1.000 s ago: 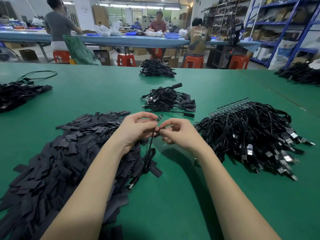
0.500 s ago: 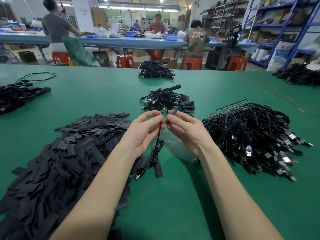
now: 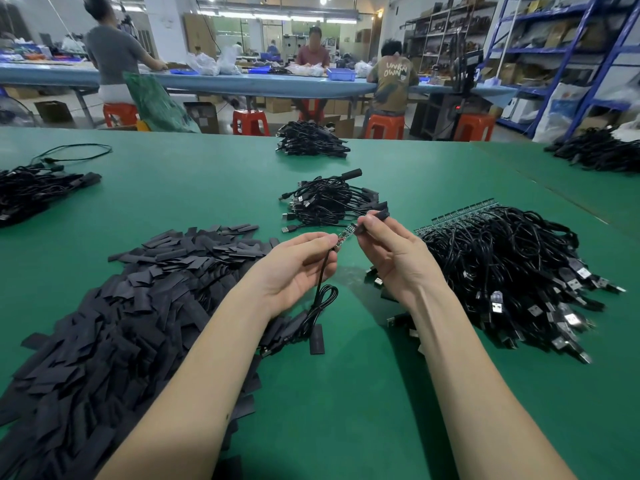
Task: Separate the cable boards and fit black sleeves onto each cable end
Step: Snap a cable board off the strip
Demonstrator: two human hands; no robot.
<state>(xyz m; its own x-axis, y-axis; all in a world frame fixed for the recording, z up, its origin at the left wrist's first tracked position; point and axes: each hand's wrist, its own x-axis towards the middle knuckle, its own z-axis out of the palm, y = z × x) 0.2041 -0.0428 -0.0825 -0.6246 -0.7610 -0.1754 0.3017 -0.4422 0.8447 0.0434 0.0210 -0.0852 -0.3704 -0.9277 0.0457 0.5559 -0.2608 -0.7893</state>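
Observation:
My left hand (image 3: 298,271) pinches a black cable (image 3: 320,292) just below its small green circuit board (image 3: 344,235), and the cable hangs down in a loop to the table. My right hand (image 3: 391,254) pinches a black sleeve (image 3: 379,215) whose mouth meets the tip of the board. A large heap of flat black sleeves (image 3: 121,306) lies at the left. At the right lies a pile of cables still joined at a strip of boards (image 3: 460,214). Sleeved cables (image 3: 332,202) are piled beyond my hands.
The green table (image 3: 346,410) holds more cable bundles at the far centre (image 3: 311,140), far left (image 3: 31,192) and far right (image 3: 599,154). One loose sleeve (image 3: 317,339) lies beneath the hanging cable. People sit at a blue bench behind, with orange stools and shelving.
Both hands have risen and moved apart a little. The board now sticks out bare between them, and my right hand has brought a sleeve up to its tip.

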